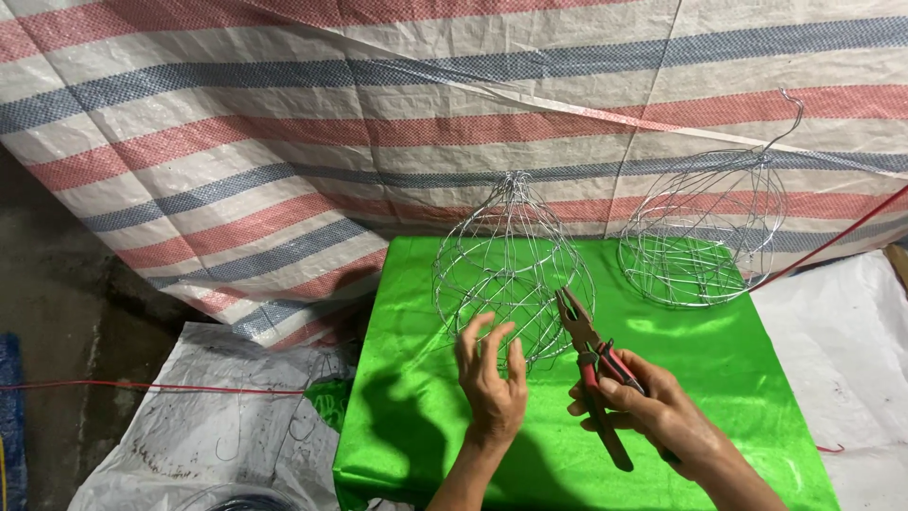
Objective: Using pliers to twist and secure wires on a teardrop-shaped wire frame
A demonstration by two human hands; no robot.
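Wire frame (512, 270), bulb-shaped, stands upright at the rear centre of the green cloth (416, 397). Left hand (492, 378) is open with fingers spread, fingertips at the frame's lower wires, gripping nothing. Right hand (653, 407) is closed around red-handled pliers (591, 364), their tip just beside the frame. 1 further wire frame (705, 232) sits well right of it.
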